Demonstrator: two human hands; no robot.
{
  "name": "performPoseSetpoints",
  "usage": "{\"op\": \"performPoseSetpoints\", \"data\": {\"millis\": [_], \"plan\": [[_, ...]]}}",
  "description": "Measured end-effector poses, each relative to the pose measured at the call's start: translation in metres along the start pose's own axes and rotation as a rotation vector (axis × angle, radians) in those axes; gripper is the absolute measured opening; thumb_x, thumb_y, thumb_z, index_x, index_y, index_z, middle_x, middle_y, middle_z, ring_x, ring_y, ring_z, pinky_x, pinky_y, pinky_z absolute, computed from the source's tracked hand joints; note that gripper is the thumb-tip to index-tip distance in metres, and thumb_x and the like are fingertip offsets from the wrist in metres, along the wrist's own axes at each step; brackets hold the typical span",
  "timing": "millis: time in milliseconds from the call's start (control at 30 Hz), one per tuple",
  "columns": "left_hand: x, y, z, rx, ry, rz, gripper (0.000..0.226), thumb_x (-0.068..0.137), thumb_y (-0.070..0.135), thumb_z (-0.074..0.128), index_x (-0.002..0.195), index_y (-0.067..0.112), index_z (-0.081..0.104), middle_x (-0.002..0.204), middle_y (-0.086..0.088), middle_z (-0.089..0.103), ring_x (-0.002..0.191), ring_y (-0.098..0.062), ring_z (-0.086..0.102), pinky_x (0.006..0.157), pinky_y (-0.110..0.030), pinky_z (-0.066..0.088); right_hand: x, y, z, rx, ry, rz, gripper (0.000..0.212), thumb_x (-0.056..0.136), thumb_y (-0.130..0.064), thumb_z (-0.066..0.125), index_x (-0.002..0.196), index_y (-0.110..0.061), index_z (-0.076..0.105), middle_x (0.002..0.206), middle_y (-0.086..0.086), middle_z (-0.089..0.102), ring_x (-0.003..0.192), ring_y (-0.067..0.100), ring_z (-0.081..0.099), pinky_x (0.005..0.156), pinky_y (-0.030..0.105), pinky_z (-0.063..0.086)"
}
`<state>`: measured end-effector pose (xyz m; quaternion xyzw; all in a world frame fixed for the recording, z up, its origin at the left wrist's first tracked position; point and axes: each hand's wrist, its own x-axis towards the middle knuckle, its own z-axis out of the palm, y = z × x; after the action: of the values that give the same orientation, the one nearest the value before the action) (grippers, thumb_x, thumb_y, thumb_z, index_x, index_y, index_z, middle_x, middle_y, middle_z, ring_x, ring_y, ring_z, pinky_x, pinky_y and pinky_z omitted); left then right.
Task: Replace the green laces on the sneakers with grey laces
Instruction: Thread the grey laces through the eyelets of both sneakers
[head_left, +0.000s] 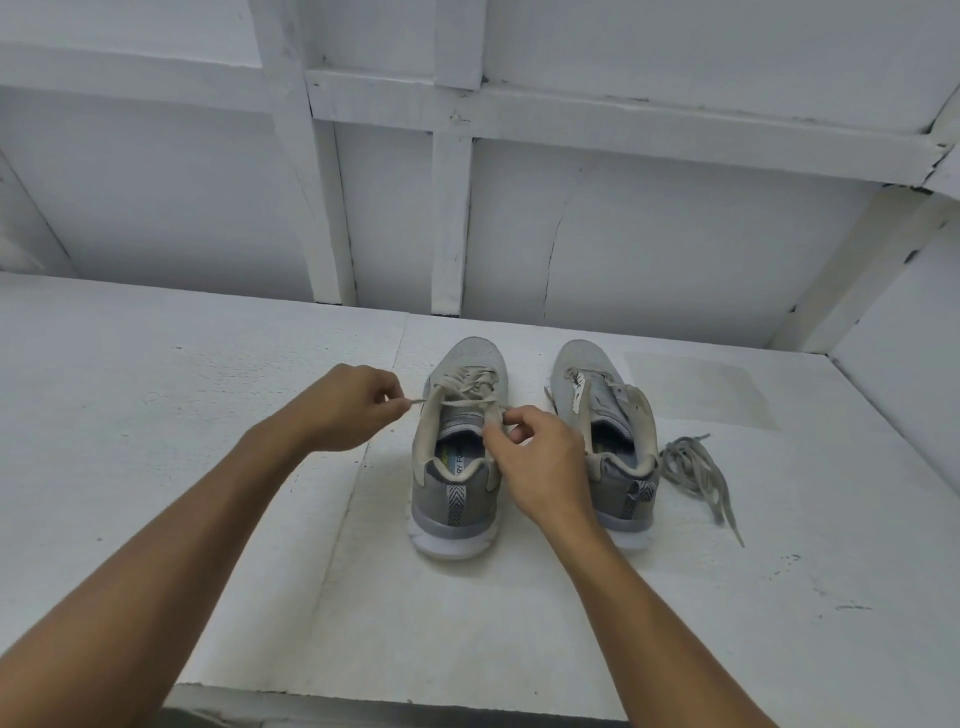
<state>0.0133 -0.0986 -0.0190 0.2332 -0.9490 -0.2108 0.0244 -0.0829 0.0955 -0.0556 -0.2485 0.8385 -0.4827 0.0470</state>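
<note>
The right hand (540, 462) is hiding the inner heel of the second grey sneaker (592, 384) and part of its own grip. Its curled fingers are pinching the pale flat lace (470, 387), whose colour is proving hard to judge. The left hand (345, 408) is pinching that lace's other end out sideways. The grey mesh sneaker (456, 483) is standing between the hands, and a loose bundle of grey laces (693, 467) is lying right of the right hand. Everything is resting on a rough white tabletop (208, 519) before a white panelled wall (649, 249).
</note>
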Motion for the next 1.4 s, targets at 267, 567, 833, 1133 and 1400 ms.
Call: {"op": "performPoseSetpoints", "data": {"millis": [267, 567, 833, 1133, 1400], "plan": [[-0.009, 0.005, -0.006, -0.180, 0.043, -0.041, 0.051, 0.082, 0.067, 0.046, 0.117, 0.032, 0.057, 0.098, 0.008, 0.064, 0.086, -0.013, 0.063, 0.072, -0.029, 0.048, 0.004, 0.002, 0.003, -0.054, -0.014, -0.001, 0.017, 0.082, -0.038, 0.067, 0.084, -0.022, 0.064, 0.071, -0.004, 0.061, 0.073, 0.016, 0.059, 0.066, 0.031, 0.050], [-0.002, 0.021, 0.020, -0.180, 0.113, 0.029, 0.032, 0.086, 0.042, 0.067, 0.113, 0.026, 0.064, 0.090, 0.015, 0.064, 0.080, -0.005, 0.059, 0.060, -0.016, 0.043, 0.007, -0.005, -0.003, -0.148, -0.068, -0.045, 0.017, 0.083, -0.034, 0.065, 0.078, -0.018, 0.061, 0.064, -0.006, 0.057, 0.060, 0.014, 0.052, 0.057, 0.030, 0.045], [0.036, 0.006, -0.003, -0.257, 0.194, 0.017, 0.020, 0.098, 0.027, 0.052, 0.106, 0.025, 0.070, 0.095, 0.003, 0.068, 0.089, -0.016, 0.065, 0.082, -0.031, 0.050, 0.049, -0.037, -0.045, -0.243, -0.319, 0.066, 0.016, 0.093, -0.018, 0.058, 0.080, -0.017, 0.066, 0.073, 0.006, 0.072, 0.057, 0.014, 0.071, 0.066, 0.030, 0.058], [0.081, 0.006, 0.020, -0.208, 0.000, 0.100, 0.019, 0.094, 0.016, 0.060, 0.104, 0.024, 0.075, 0.099, -0.003, 0.072, 0.087, -0.017, 0.062, 0.077, -0.030, 0.051, 0.112, -0.021, -0.001, -0.402, -0.413, -0.044, 0.011, 0.088, -0.012, 0.065, 0.092, -0.018, 0.073, 0.096, 0.004, 0.071, 0.085, 0.016, 0.062, 0.071, 0.021, 0.040], [0.081, 0.003, 0.028, -0.306, 0.057, 0.112, 0.009, 0.093, 0.017, 0.061, 0.094, 0.019, 0.070, 0.089, 0.003, 0.066, 0.083, -0.016, 0.058, 0.074, -0.027, 0.044, 0.110, -0.014, 0.006, -0.379, -0.352, -0.104, 0.009, 0.087, -0.014, 0.067, 0.088, -0.019, 0.074, 0.088, 0.002, 0.071, 0.081, 0.018, 0.063, 0.071, 0.024, 0.044]]}}
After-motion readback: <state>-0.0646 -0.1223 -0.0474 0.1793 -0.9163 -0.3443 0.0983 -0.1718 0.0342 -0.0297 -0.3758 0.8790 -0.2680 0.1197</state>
